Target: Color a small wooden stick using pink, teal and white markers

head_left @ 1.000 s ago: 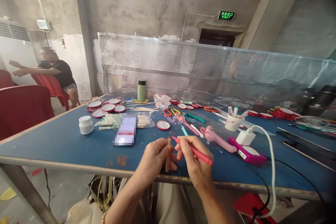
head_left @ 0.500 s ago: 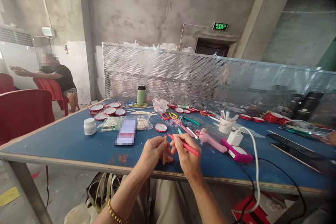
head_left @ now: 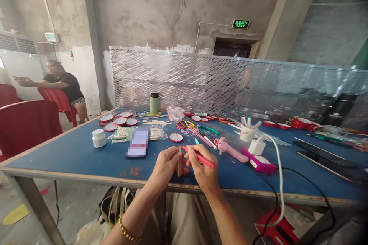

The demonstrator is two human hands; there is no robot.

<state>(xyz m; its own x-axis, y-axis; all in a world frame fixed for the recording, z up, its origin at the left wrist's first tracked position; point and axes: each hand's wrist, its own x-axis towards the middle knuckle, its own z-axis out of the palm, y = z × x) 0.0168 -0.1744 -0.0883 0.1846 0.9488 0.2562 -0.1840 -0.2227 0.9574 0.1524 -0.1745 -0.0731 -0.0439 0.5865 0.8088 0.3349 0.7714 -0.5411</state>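
Note:
My left hand [head_left: 168, 162] is closed round a thin wooden stick [head_left: 179, 166], held upright over the front edge of the blue table [head_left: 77, 162]. In my right hand [head_left: 204, 168] is a red marker [head_left: 205, 160], its tip at the top of the stick. Both hands are close together. Just beyond them lies a round red-rimmed disc [head_left: 176, 137]. A phone [head_left: 138, 143] with a lit screen is left of my hands, beside plastic-wrapped sticks [head_left: 158, 133].
A white jar [head_left: 99, 138] and a green bottle [head_left: 154, 103] stand on the table. To the right are a pink glue gun [head_left: 230, 150], a purple power block [head_left: 263, 164] with cables and a cup of pens [head_left: 247, 133]. A person [head_left: 66, 84] sits far left.
The camera view has shifted slightly. Both hands keep their hold, and the marker's tip has moved slightly left, closer to the stick's top.

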